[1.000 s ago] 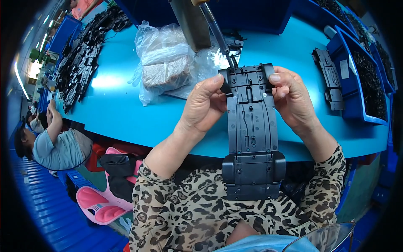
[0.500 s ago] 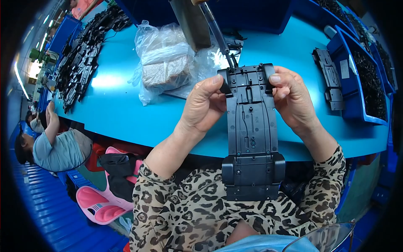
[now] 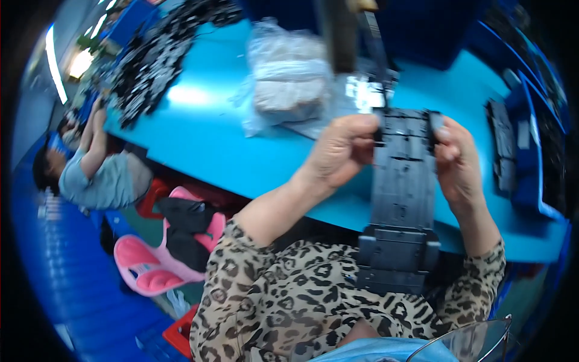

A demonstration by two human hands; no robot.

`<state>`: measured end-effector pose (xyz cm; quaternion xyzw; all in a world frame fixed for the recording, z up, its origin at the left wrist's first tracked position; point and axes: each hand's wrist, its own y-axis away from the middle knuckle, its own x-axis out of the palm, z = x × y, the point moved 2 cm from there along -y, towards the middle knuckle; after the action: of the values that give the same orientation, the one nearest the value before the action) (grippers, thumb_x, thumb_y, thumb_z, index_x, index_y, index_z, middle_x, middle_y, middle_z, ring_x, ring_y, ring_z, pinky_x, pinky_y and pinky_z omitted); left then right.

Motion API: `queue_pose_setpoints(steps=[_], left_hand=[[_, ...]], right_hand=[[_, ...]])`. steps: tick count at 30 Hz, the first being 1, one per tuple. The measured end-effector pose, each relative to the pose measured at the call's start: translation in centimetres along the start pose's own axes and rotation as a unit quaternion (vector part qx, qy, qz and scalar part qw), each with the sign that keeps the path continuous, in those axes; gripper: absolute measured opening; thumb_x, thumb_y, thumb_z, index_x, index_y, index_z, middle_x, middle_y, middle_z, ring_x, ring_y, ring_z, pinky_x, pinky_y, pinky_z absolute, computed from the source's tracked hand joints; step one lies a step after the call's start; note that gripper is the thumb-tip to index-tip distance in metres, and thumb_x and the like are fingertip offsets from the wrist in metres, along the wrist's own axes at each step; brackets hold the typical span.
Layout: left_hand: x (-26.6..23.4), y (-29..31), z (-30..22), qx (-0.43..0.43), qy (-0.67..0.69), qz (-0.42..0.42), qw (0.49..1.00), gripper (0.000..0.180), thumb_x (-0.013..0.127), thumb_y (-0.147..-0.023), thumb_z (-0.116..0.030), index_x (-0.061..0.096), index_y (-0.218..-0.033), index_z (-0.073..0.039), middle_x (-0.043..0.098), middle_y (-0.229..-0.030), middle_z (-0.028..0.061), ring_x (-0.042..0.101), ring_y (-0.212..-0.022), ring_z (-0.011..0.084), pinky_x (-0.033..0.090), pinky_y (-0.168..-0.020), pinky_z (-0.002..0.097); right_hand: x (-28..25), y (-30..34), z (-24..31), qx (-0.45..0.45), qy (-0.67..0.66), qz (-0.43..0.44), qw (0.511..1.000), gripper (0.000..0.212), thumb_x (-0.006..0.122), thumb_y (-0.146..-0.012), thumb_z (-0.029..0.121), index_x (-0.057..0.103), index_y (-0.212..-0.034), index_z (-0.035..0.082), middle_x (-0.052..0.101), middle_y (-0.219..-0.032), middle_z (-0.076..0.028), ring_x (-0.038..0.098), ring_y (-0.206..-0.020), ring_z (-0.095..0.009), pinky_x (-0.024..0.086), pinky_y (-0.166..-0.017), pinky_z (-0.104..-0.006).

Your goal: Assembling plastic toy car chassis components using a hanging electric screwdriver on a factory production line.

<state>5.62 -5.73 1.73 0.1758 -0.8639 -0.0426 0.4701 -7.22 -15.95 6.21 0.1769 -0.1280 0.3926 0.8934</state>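
A long black plastic car-chassis-like part (image 3: 403, 193), with raised wheel arches at both ends, is held flat in front of my chest. My left hand (image 3: 341, 151) grips the far left wheel arch, thumb on top and fingers curled under. My right hand (image 3: 459, 158) pinches the far right arch in the same way. Just beyond the part's far end, the slim shaft of an upright, screwdriver-like tool (image 3: 375, 45) comes down; motion blur hides whether its tip touches.
A clear-plastic-wrapped bundle (image 3: 289, 87) lies on the blue table (image 3: 211, 133). Black parts are heaped at the far left (image 3: 151, 69). At right, a similar chassis part (image 3: 502, 145) lies by a blue bin (image 3: 534, 120). A pink chair (image 3: 160, 265) and a seated person (image 3: 102, 175) are leftward.
The view has turned, so the whole scene sits further right in the picture and is blurred. Both hands keep the same hold on the chassis part.
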Motion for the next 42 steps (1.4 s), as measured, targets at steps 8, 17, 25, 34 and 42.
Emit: queue_pose_setpoints(steps=[8, 17, 25, 34, 42], left_hand=[[0.0, 0.1, 0.0, 0.027, 0.013, 0.067, 0.997, 0.019, 0.053, -0.080, -0.020, 0.055, -0.079, -0.002, 0.058, -0.068, 0.0067, 0.056, -0.054, 0.0135, 0.046, -0.046, 0.0259], [-0.7, -0.3, -0.2, 0.047, -0.002, 0.095, 0.994, 0.020, 0.054, -0.080, -0.022, 0.055, -0.075, -0.002, 0.056, -0.064, 0.0052, 0.056, -0.054, 0.0114, 0.048, -0.044, 0.0260], [-0.8, -0.1, 0.2, 0.022, -0.039, 0.058, 0.997, 0.021, 0.052, -0.081, -0.022, 0.054, -0.082, -0.002, 0.056, -0.068, 0.0060, 0.055, -0.057, 0.0134, 0.049, -0.049, 0.0244], [-1.2, -1.4, 0.8, -0.002, -0.005, -0.046, 0.999, 0.015, 0.055, -0.078, -0.022, 0.055, -0.079, -0.007, 0.057, -0.070, 0.0026, 0.054, -0.062, 0.0124, 0.047, -0.057, 0.0289], [-0.4, -1.6, 0.2, 0.023, -0.008, -0.039, 0.999, 0.016, 0.048, -0.082, -0.018, 0.052, -0.085, -0.003, 0.057, -0.078, 0.0069, 0.056, -0.070, 0.0147, 0.050, -0.059, 0.0294]], right_hand=[[-1.0, -0.3, -0.9, -0.011, -0.008, 0.038, 0.999, 0.026, 0.050, -0.077, 0.019, 0.051, -0.090, -0.002, 0.055, -0.076, -0.003, 0.049, -0.063, -0.003, 0.039, -0.054, -0.0121], [-2.3, -1.7, -2.0, -0.019, -0.100, 0.002, 0.995, 0.019, 0.053, -0.077, 0.008, 0.051, -0.093, -0.002, 0.049, -0.074, 0.002, 0.035, -0.049, 0.005, 0.029, -0.042, -0.0049], [-1.9, -2.0, -2.1, 0.020, -0.068, 0.014, 0.997, 0.008, 0.056, -0.076, 0.013, 0.052, -0.077, 0.006, 0.045, -0.063, 0.009, 0.035, -0.048, 0.005, 0.033, -0.047, -0.0091], [-2.2, -2.4, -2.8, 0.015, -0.065, -0.040, 0.997, 0.008, 0.058, -0.074, 0.012, 0.053, -0.068, 0.010, 0.044, -0.054, 0.009, 0.038, -0.047, 0.000, 0.032, -0.048, -0.0152], [-1.9, -2.1, -1.8, 0.068, -0.083, -0.028, 0.994, 0.023, 0.059, -0.073, 0.016, 0.045, -0.055, 0.016, 0.042, -0.050, 0.009, 0.040, -0.046, -0.005, 0.034, -0.049, -0.0217]])
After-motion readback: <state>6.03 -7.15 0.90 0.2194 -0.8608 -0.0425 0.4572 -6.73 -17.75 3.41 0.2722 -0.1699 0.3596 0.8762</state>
